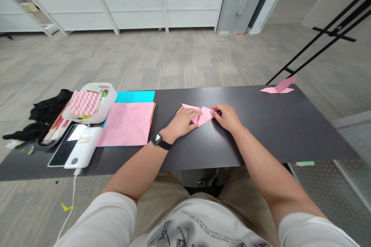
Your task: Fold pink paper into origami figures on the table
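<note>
Our left hand (184, 119) lay over a small, folded piece of pink paper (206, 115) near the middle of a smooth, dark grey, rectangular desk (203, 150); we could not tell whether it gripped. Our right hand (227, 117) pinched the paper's right end. We judged the piece light, thin and easily creased, best held by its folded edges. Toward the far right corner stood a pointed pink paper figure (278, 88); beyond, we saw streaked grey carpet (174, 58) and white panelled cabinets (133, 0).
</note>
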`<action>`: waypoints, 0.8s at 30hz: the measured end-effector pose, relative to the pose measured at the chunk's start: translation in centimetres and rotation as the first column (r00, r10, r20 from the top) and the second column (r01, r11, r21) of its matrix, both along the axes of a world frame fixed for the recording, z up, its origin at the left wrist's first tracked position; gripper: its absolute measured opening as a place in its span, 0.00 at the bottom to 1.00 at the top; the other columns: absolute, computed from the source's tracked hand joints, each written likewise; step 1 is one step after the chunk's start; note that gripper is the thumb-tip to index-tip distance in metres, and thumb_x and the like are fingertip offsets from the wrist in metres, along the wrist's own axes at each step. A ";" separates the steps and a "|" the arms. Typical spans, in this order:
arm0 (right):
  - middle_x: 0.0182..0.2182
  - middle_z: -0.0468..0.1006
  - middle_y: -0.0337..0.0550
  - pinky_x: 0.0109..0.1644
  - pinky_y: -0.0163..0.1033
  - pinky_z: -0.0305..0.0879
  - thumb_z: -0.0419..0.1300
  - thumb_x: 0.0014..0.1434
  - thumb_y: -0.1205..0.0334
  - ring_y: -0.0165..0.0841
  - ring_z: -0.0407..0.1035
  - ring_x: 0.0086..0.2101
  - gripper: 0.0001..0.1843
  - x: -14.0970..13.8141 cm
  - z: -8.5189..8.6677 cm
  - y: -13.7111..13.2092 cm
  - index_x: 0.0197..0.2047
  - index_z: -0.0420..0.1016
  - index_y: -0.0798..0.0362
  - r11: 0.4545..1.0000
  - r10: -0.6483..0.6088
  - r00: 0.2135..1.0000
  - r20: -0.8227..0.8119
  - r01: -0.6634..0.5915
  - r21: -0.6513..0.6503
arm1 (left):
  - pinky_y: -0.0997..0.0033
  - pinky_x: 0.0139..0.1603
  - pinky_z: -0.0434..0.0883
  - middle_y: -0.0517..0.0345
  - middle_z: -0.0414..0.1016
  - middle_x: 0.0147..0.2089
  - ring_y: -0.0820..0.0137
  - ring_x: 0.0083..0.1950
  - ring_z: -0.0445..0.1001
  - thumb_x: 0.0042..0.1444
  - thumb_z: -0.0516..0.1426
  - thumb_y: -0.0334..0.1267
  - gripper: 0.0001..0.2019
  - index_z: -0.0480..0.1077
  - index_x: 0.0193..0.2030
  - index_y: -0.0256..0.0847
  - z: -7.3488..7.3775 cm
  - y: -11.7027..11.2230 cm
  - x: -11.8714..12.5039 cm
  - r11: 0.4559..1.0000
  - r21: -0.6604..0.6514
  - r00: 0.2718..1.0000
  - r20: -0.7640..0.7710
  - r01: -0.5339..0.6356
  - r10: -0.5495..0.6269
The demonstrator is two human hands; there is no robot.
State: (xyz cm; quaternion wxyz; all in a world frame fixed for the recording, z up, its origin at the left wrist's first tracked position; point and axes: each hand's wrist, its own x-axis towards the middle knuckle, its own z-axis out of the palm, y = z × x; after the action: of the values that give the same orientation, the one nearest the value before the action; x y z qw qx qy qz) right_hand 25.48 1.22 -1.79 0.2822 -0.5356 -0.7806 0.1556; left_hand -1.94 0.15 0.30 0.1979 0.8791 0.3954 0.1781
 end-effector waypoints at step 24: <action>0.43 0.81 0.49 0.54 0.51 0.68 0.61 0.70 0.60 0.44 0.74 0.45 0.09 -0.2 -0.2 -0.1 0.48 0.83 0.48 0.992 0.003 0.999 0.038 -0.007 0.125 | 0.37 0.77 0.56 0.55 0.79 0.67 0.52 0.68 0.72 0.67 0.65 0.50 0.14 0.82 0.57 0.52 0.7 -2.1 1.2 0.984 0.142 0.978 -0.166 -0.105 0.128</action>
State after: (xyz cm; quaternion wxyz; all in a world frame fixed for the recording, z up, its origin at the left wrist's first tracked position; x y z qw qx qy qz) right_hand 25.32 1.14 -2.01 0.3000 -0.5177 -0.7954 0.0968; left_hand -0.79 -1.95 0.97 0.0931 0.8778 0.4494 0.1376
